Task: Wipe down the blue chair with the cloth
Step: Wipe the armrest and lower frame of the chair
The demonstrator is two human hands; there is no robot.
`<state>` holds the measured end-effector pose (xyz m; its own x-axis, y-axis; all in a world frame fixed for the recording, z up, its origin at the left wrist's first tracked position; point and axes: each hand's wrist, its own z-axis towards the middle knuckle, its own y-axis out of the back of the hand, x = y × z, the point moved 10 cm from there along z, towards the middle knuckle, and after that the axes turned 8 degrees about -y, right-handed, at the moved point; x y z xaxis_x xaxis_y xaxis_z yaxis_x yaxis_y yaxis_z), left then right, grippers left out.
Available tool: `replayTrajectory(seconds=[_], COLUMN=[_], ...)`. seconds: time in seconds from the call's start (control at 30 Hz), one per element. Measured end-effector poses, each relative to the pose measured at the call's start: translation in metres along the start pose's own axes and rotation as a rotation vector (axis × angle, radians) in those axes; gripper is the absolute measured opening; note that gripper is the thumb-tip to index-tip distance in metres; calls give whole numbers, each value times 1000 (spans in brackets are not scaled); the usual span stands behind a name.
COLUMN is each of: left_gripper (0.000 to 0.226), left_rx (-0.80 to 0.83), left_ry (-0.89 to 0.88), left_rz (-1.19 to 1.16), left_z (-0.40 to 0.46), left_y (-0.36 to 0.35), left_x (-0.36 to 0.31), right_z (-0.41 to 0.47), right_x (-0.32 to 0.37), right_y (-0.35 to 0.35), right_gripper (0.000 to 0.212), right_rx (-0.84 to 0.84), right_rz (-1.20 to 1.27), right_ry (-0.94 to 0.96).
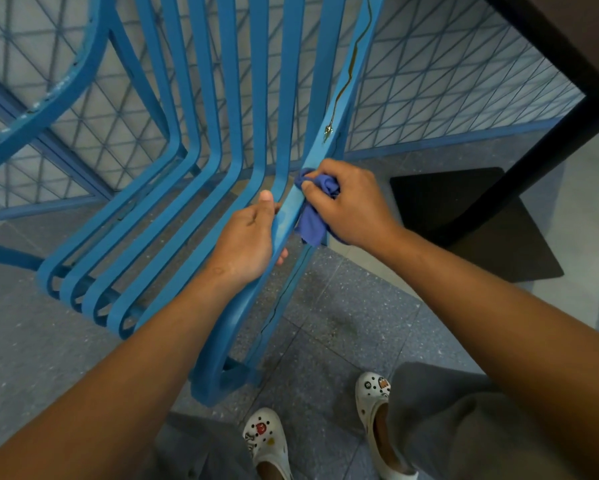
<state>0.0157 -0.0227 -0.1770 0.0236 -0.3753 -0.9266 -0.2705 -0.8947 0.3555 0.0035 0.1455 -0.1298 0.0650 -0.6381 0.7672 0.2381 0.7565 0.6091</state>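
Blue slatted metal chair (173, 188): stands on the grey speckled floor (343, 306) in front of the person, its curved slats running from the back down through the seat bend to the front edge. A wire-mesh panel (429, 81) stands behind it; a dark worktop on a black post and base (481, 220) sits to the right.

Crumpled blue-purple cloth (313, 211): bunched in the right hand (350, 206), whose fingers and thumb are curled tight around it, pressing it against the rightmost slat just at the seat bend. A loose tail hangs below the fist.

Left hand (249, 240): grip wrapped around the same slat just below the cloth, thumb on top, fingers curled beneath, apparently steadying the chair.

Progress, as judged: mid-task. A dark dribble streak (351, 64) remains on the rightmost slat well above the cloth, so that upper stretch is not yet wiped. The slat between the two hands looks faintly damp, though the sheen is hard to read. Whether the remaining slats have been cleaned cannot be told.
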Motion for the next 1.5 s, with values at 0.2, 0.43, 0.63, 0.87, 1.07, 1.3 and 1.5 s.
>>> replayTrajectory(seconds=[0.2, 0.43, 0.63, 0.87, 1.07, 1.3, 1.5], left_gripper=[53, 28, 29, 30, 26, 49, 46], left_rx=[-5, -4, 1, -1, -14, -17, -22], left_ry=[3, -13, 1, 9, -1, 8, 12], left_rz=[-14, 5, -7, -2, 3, 32, 37], left_z=[-2, 2, 4, 2, 1, 1, 0], left_y=[0, 0, -2, -1, 0, 2, 2], left_x=[0, 3, 6, 6, 4, 3, 3], right_z=[44, 19, 11, 53, 28, 20, 80], right_x=[-13, -11, -2, -5, -4, 4, 2], right_y=[30, 11, 3, 32, 17, 12, 48], right_gripper=[22, 22, 28, 25, 25, 30, 22], right_rx=[-125, -82, -26, -188, -95, -26, -156], right_rz=[16, 43, -61, -74, -88, -190, -210], right_ry=[-102, -89, -5, -75, -72, 20, -66])
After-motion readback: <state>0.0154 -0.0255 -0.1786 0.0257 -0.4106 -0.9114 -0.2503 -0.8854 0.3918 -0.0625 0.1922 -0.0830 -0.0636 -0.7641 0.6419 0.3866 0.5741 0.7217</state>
